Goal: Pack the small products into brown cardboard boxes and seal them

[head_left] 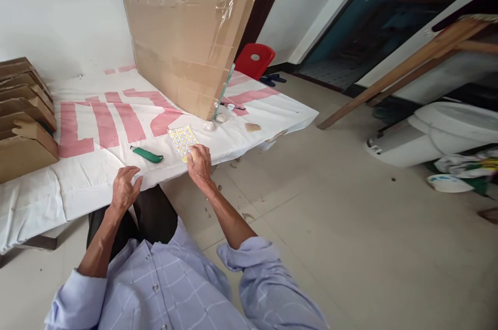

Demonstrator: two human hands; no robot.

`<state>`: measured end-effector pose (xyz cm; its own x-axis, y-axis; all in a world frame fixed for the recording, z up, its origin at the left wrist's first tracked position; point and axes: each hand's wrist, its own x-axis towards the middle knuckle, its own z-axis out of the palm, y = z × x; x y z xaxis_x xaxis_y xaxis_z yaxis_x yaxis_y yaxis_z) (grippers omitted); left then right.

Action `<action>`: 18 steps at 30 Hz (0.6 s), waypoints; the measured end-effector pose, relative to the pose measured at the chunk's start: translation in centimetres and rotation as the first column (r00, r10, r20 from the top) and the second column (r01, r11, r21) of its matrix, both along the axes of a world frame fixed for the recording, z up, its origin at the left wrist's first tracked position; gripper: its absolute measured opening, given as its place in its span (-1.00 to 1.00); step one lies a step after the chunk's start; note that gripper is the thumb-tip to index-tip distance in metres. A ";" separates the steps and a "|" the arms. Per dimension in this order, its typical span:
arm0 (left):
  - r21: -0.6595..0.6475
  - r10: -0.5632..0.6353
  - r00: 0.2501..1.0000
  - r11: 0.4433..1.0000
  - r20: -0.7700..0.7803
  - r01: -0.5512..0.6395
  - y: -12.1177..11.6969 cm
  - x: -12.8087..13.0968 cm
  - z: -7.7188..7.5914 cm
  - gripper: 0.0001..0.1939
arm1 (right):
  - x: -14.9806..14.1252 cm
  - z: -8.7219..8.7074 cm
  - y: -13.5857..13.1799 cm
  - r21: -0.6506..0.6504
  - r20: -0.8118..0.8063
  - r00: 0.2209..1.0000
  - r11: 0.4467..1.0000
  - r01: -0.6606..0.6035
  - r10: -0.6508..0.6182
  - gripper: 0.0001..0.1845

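My right hand [199, 163] is at the table's front edge, its fingers closed at the lower right corner of a small yellow sheet [182, 139] patterned with rows of pale ovals. The sheet's exact kind is too small to tell. To the left, my left hand [125, 187] rests by the edge of the cloth, with thumb and fingers apart and nothing in them. Between the hands and a little farther back lies a green utility knife [147, 154], touched by neither hand.
A large cardboard panel [179, 50] stands upright on the white cloth [78, 179]. Folded cardboard pieces [25, 138] line up at left. Two small pale lumps [209, 126] and a brown scrap [252, 126] lie right of the sheet. Beyond are a red chair [254, 60] and a white bucket [439, 133].
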<state>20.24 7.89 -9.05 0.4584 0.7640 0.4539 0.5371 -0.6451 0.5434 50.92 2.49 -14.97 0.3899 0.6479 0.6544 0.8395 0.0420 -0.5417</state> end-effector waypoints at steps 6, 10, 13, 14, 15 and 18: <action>0.090 -0.174 0.973 0.978 -0.154 0.190 -1.9 5.2 -1.4 -0.71 | 4.7 -1.8 -0.3 -0.117 -0.014 0.999 0.993 0.030 -0.032 -0.66; 0.073 -0.232 0.913 0.960 -0.336 0.270 -2.7 7.5 -1.5 -0.57 | 4.9 -2.3 0.3 -0.188 -0.014 0.999 0.981 0.048 -0.051 -0.66; 0.032 -0.269 0.815 0.943 -0.514 0.331 -3.2 9.5 -0.9 -0.44 | 4.9 -2.5 0.5 -0.207 -0.008 0.998 0.976 0.066 -0.070 -0.66; 0.019 -0.281 0.789 0.937 -0.547 0.348 -3.4 10.2 -0.7 -0.42 | 5.0 -2.5 0.5 -0.210 -0.004 0.997 0.975 0.072 -0.075 -0.66; 0.008 -0.293 0.764 0.932 -0.574 0.364 -3.6 10.9 -0.5 -0.39 | 5.1 -2.6 0.5 -0.213 0.000 0.997 0.974 0.077 -0.079 -0.66; -0.019 -0.320 0.705 0.917 -0.633 0.399 -4.1 12.5 0.0 -0.34 | 5.3 -2.7 0.5 -0.226 0.015 0.997 0.971 0.083 -0.082 -0.64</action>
<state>32.77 3.80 -9.10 0.8941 0.4454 0.0469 0.4400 -0.8931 0.0933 56.24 3.02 -17.65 0.4450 0.7451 0.4967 0.8380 -0.1509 -0.5244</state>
